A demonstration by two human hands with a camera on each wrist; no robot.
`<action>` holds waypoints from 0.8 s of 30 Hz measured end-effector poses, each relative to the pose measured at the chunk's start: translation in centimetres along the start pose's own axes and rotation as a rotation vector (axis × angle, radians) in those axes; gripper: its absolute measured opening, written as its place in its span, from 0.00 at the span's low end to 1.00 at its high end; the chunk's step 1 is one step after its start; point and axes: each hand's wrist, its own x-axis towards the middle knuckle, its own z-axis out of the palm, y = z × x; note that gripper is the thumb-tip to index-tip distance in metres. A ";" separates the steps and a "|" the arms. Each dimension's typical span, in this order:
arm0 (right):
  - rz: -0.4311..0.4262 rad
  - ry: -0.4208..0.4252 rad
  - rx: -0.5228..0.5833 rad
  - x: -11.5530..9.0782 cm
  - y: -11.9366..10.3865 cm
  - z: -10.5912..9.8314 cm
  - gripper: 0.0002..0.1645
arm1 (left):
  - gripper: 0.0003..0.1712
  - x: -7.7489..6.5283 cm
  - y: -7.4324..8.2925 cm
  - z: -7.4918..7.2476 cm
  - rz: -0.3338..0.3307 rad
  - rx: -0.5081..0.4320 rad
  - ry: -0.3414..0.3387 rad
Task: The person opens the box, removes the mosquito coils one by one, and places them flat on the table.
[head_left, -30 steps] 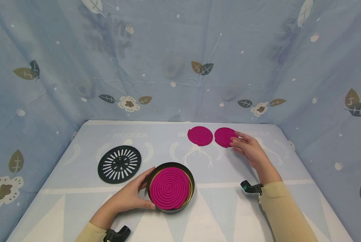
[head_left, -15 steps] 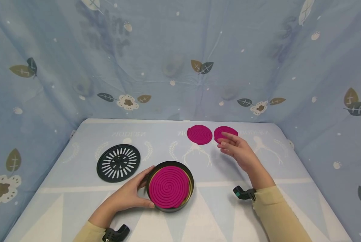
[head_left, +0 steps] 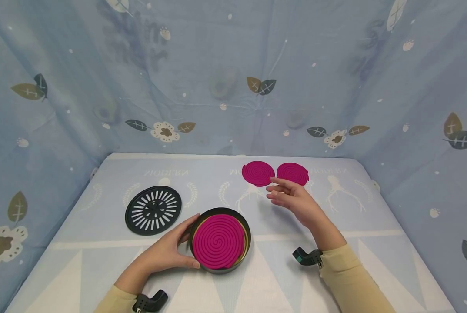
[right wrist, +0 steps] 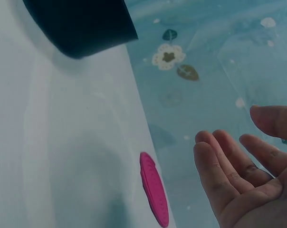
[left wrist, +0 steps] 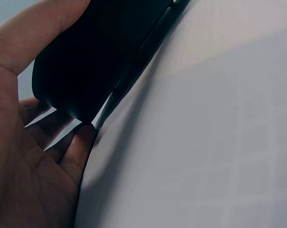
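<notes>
My left hand (head_left: 167, 250) grips the side of a round black holder (head_left: 249, 243), thumb at the near side and fingers on the far side. Inside the holder lies a magenta spiral coaster (head_left: 219, 241), with a yellow edge showing beneath it. The left wrist view shows the holder's dark wall (left wrist: 86, 57) between thumb and fingers. My right hand (head_left: 298, 204) hovers over the table with nothing in it, fingers loosely extended. Behind it lie two more magenta spiral coasters, a left one (head_left: 258, 173) and a right one (head_left: 292, 172), flat on the table.
A black slotted disc (head_left: 153, 211) lies left of the holder, beyond my left hand. Patterned cloth covers the table (head_left: 265, 282). A blue curtain (head_left: 233, 87) rises behind the table and along both sides.
My right hand has moved left and toward me, away from the right back coaster, which now shows almost whole. The left hand and holder have stayed in place.
</notes>
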 end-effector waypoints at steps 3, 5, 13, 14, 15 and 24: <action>-0.012 -0.019 0.011 0.0 0.0 0.7 0.32 | 0.72 0.0 0.0 0.0 0.003 -0.008 -0.002; -0.016 -0.033 0.019 0.1 0.0 1.2 0.31 | 0.72 0.0 0.0 0.0 0.002 -0.014 -0.003; -0.035 -0.123 -0.005 0.1 0.0 3.1 0.30 | 0.73 0.1 -0.1 0.1 0.002 -0.006 0.002; -0.038 -0.135 -0.007 0.1 -0.1 3.4 0.31 | 0.73 0.1 -0.1 0.1 -0.001 -0.004 0.003; -0.037 -0.146 -0.005 0.1 -0.2 3.6 0.31 | 0.73 0.1 -0.1 0.1 -0.003 -0.003 0.003; -0.033 -0.228 -0.009 0.0 -0.4 5.9 0.32 | 0.73 0.0 -0.1 0.1 -0.007 0.010 0.009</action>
